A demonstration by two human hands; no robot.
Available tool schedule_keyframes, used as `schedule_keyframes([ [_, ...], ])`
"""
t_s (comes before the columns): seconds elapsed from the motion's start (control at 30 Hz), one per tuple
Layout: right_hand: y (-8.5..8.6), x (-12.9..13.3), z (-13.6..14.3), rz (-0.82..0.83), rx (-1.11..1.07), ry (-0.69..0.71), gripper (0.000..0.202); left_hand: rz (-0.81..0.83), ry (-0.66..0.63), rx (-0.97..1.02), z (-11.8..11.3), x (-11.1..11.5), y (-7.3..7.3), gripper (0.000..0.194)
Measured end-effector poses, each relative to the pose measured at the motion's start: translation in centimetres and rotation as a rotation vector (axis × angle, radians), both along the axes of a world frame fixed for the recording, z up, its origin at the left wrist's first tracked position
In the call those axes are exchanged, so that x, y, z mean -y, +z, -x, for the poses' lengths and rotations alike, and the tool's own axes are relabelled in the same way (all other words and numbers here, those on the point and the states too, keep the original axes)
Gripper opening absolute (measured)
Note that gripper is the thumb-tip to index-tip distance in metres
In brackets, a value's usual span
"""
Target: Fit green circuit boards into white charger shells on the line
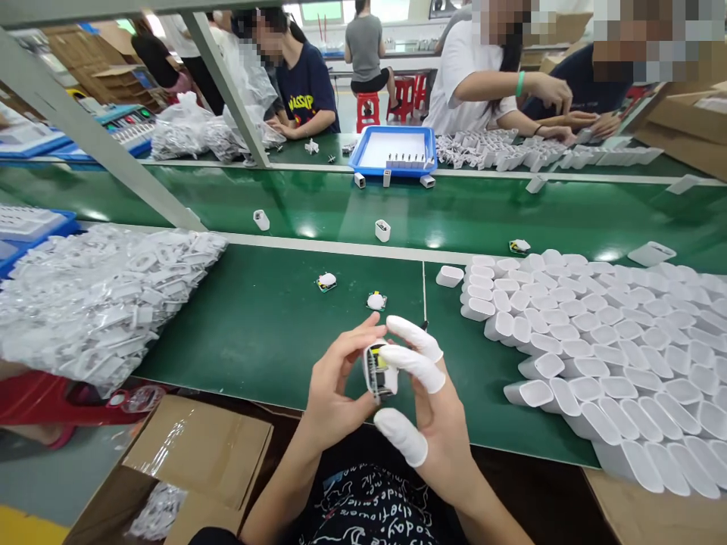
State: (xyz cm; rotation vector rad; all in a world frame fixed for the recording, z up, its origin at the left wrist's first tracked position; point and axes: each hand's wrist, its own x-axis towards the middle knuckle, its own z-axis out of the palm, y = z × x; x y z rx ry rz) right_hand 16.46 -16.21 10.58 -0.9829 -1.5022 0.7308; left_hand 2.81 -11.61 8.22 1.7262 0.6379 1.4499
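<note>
My left hand (341, 378) is closed on a small white plastic housing (391, 381) with a circuit board (375, 369) showing at it, pins and a yellow part visible. It is held above the table's front edge. My right hand (432, 393) wears white finger cots on the thumb and two fingers. Its fingers are apart, with one cot-covered fingertip over the yellow part and the thumb just below the housing. Whether that fingertip presses is unclear. Beyond my hands lie two small boards with white domes, the nearer one (375, 301) and the farther one (326, 282).
White oval housings (591, 348) stand in rows at right. A clear bag of white parts (102, 295) lies at left. Behind runs a green belt (318, 200) with scattered pieces. A blue tray (355, 155) and co-workers are across it. An open carton (198, 446) is below left.
</note>
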Motion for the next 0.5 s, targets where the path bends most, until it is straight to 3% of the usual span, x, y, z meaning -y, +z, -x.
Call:
schedule_keyframes([
  [0.1, -0.4, -0.1, -0.1, 0.259, -0.249, 0.055, 0.058, -0.058, 0.009, -0.010, -0.4, -0.3, -1.1, 0.052],
  [0.23, -0.4, -0.5, -0.5, 0.530, -0.487, 0.267, 0.064, -0.230, 0.054, -0.056, -0.4, -0.6, -1.7, 0.049],
  [0.5, -2.1, -1.1, -0.1, 0.431, -0.389, 0.107, 0.051, -0.275, 0.157, -0.101, -0.9, -0.1, -1.6, 0.049],
])
